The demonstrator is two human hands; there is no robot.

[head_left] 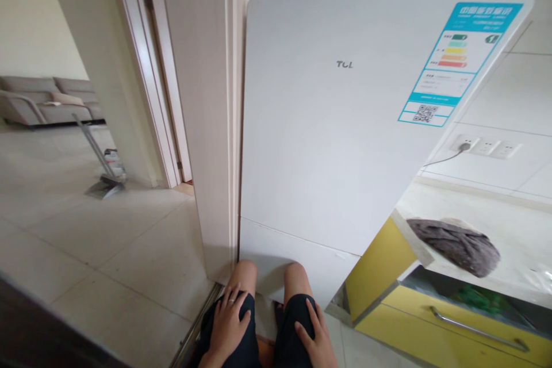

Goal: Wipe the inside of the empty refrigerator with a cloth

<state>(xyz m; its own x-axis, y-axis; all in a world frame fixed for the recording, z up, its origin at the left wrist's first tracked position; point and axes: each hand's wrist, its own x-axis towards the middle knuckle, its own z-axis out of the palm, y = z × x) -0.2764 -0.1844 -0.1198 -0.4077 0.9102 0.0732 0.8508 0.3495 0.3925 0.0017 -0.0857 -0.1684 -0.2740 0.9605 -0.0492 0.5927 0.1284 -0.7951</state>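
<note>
My left hand [229, 322] lies on my left thigh over the dark shorts [249, 333], fingers spread, a ring on one finger. On the other thigh rests my right hand [317, 336], its fingers apart and nothing in them. Both knees point at a white TCL fridge [310, 144], whose upper and lower doors are closed. A blue and white energy label [461, 63] is stuck near the upper door's right edge.
Right of the fridge, a brown cloth [459, 244] lies on a counter above a yellow drawer [452, 328], which is pulled partly out with something green inside. A plug [464, 147] sits in a wall socket. Leftward are a doorway frame [211, 126], a dustpan [104, 186] and a sofa [47, 100].
</note>
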